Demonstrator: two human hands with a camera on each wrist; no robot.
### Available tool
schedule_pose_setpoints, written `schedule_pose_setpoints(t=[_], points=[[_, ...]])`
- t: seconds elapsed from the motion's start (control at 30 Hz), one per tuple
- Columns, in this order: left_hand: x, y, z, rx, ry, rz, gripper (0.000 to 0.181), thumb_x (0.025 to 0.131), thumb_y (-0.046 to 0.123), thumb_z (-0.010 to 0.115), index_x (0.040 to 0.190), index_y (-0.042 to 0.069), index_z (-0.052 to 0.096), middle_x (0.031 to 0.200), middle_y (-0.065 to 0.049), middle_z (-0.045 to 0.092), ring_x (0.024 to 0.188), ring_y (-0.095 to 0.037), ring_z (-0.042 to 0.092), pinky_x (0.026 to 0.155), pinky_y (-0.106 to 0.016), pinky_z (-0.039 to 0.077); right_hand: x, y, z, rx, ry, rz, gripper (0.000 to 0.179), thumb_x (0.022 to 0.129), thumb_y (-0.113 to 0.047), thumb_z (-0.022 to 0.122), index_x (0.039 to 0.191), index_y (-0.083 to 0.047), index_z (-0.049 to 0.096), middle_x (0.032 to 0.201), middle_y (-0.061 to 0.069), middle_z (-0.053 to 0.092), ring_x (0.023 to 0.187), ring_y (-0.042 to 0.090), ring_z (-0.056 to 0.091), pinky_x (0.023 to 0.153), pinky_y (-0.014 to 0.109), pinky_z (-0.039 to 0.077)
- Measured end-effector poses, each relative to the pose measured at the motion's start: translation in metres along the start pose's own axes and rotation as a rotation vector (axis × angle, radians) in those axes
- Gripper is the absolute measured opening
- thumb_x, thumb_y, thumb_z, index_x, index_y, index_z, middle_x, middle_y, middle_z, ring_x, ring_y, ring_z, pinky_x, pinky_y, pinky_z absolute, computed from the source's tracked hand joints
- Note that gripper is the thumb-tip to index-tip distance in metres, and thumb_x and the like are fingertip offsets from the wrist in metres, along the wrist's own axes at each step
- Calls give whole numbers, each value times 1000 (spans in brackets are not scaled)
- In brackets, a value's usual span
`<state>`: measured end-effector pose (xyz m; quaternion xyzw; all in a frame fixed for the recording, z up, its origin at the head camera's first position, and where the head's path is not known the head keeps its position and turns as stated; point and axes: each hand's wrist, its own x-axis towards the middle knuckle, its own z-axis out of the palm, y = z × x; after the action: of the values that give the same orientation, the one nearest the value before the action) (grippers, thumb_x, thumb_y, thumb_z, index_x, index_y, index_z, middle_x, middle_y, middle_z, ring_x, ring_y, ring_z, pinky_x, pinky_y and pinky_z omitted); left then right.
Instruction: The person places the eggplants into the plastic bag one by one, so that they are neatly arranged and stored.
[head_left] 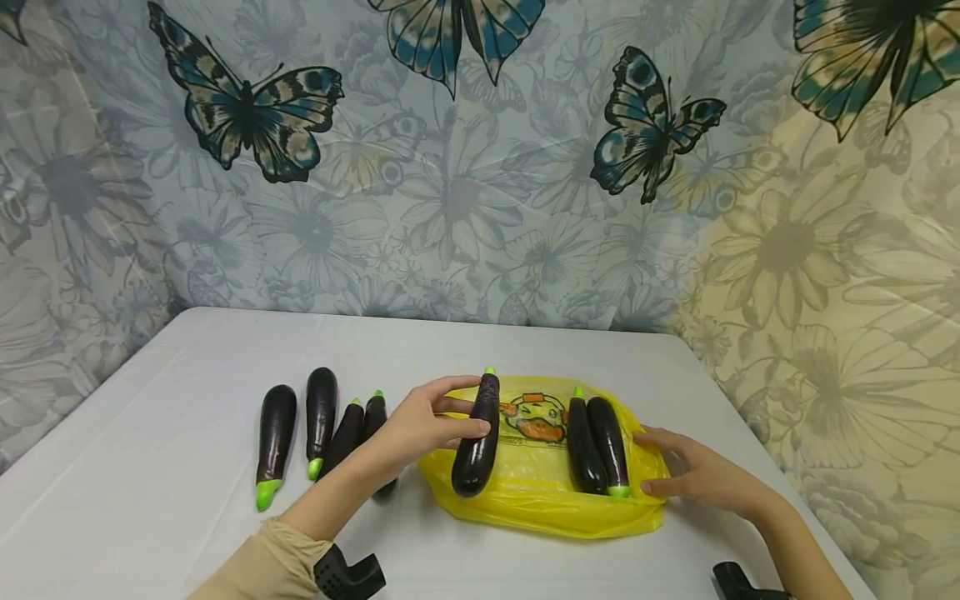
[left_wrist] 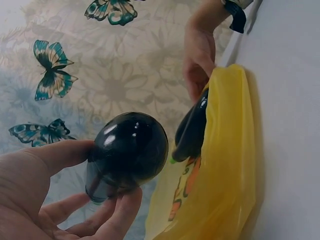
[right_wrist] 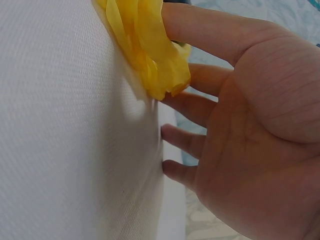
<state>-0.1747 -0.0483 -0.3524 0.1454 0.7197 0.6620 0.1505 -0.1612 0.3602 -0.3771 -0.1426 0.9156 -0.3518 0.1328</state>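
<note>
My left hand grips a dark eggplant between thumb and fingers, over the left part of a yellow plastic bag. Its green tip points away from me, and the rounded end shows large in the left wrist view as a glossy dark eggplant. At the bag's right end, my right hand pinches the bag's edge between thumb and fingers; the gathered yellow plastic shows in the right wrist view. Two more eggplants lie side by side in the bag's right part, one green end toward me.
Left of the bag, several eggplants lie on the white table: one far left, another beside it, and others partly behind my left forearm. A patterned butterfly cloth rises behind the table's back edge.
</note>
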Motion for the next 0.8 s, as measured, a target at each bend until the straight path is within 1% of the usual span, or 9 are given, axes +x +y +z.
schedule_pose_setpoints(t=[0.2,0.43,0.57,0.8], points=[[6,-4,6,-15,-21,6,67,83,21,81,143,17,52,120,-14,63,99,-25,66,81,-40,56,0,1,0,-8,3,-6,74,82,-31,80,142,-1,49,151,31,29,138,56,15,101,76,12],[14,-8,13,-22,-36,-3,66,83,22,81,143,18,53,118,-13,64,96,-24,67,79,-39,57,-1,1,-1,-1,6,-20,74,82,-30,80,142,0,50,151,32,29,137,56,15,101,76,11],[19,-9,20,-15,-40,-11,65,82,23,82,141,19,55,116,-12,64,95,-24,67,79,-40,57,-1,1,-1,3,9,-24,73,82,-29,80,142,0,50,151,32,29,137,56,15,101,76,11],[27,-10,34,-52,-45,-19,65,82,17,82,141,17,55,115,-12,65,94,-25,68,76,-41,58,-1,3,-1,15,1,-32,73,83,-28,80,143,0,49,152,31,28,138,55,14,102,76,11]])
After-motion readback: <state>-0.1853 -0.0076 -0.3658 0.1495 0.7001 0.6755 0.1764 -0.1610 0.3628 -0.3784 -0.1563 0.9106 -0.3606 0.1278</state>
